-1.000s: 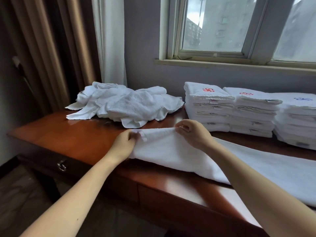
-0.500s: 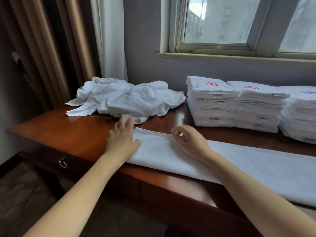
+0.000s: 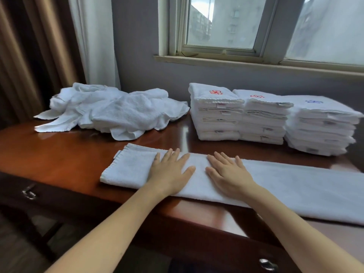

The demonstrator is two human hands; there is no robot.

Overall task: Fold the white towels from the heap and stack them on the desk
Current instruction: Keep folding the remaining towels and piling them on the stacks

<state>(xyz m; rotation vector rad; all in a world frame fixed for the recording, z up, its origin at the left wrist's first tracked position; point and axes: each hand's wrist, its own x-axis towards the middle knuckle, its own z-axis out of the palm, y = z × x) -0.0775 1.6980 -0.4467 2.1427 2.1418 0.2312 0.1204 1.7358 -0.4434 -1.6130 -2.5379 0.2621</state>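
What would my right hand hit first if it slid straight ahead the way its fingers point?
Your right hand would probably meet the leftmost stack of folded towels after a strip of bare desk, though depth is unclear.

The desk is smooth, glossy reddish wood. The towel, heap and stacks are matt, nubby terry cloth. The handle looks like shiny metal. The curtain is smooth cloth.

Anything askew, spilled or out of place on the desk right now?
Nothing stands out. The left hand and right hand lie flat on the long towel. The heap and three folded stacks sit tidily on the desk.
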